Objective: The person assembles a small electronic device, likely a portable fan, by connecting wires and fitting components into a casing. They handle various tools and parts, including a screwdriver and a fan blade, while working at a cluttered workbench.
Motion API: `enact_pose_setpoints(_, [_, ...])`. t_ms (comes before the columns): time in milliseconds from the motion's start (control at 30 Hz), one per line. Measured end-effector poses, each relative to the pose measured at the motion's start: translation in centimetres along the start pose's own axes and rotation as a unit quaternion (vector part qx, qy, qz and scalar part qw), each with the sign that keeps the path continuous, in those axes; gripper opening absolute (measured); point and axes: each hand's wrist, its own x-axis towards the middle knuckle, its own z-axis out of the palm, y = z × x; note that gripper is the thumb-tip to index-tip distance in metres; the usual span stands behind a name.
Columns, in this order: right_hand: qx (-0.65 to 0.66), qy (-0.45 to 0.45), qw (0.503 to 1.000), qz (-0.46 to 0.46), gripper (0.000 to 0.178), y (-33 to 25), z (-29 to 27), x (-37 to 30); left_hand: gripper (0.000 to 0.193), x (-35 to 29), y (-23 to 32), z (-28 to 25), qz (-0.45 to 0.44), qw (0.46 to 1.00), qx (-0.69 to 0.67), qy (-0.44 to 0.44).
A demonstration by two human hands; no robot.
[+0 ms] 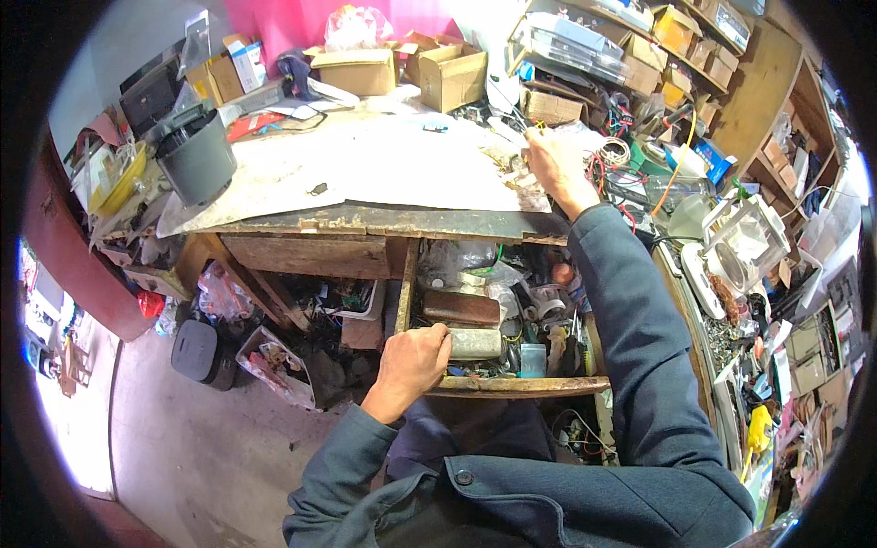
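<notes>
Below the tabletop, a wooden drawer (512, 387) full of odds and ends is pulled out. My left hand (411, 365) is closed at its front left, beside a pale oblong case (476, 344); whether anything is inside the fingers is hidden. Behind that case lies a brown oblong case (461, 308), and a small light-blue container (533, 360) stands to the right. My right arm stretches over the workbench. The right hand (559, 169) is closed near a thin metal tool (512, 111) and small scraps, and what it grips cannot be made out.
A white sheet (365, 169) covers the bench, with a dark grey bucket-like container (196, 157) at its left. Cardboard boxes (454, 78) stand at the back. Tangled wires (614, 157) and crowded shelves line the right. A black bin (203, 354) is on the floor.
</notes>
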Motion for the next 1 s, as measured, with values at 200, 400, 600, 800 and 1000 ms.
enact_pose_setpoints(200, [0.081, 0.039, 0.992, -0.088, 0.013, -5.1, -0.3, -0.3, 0.018, -0.1, -0.1, -0.1, -0.002, 1.000, 0.013, 0.008])
enact_pose_setpoints(400, [0.038, -0.009, 0.971, -0.234, 0.014, -7.6, 0.6, 0.7, 0.019, 0.0, -0.3, 0.1, 0.000, 1.000, 0.015, 0.004])
enact_pose_setpoints(600, [-0.007, -0.010, 0.976, -0.219, 0.017, -9.2, 0.6, 0.7, 0.020, -0.1, -0.4, 0.0, -0.001, 1.000, 0.007, 0.010])
enact_pose_setpoints(800, [-0.026, -0.055, 0.979, -0.197, 0.017, -9.7, 1.2, 1.6, 0.021, -0.4, -0.8, 0.4, 0.020, 0.999, -0.011, 0.039])
enact_pose_setpoints(1000, [0.069, 0.034, 0.985, -0.158, 0.017, -4.7, 5.6, 1.4, 0.020, 0.1, -0.6, 0.7, 0.020, 0.999, -0.022, 0.022])
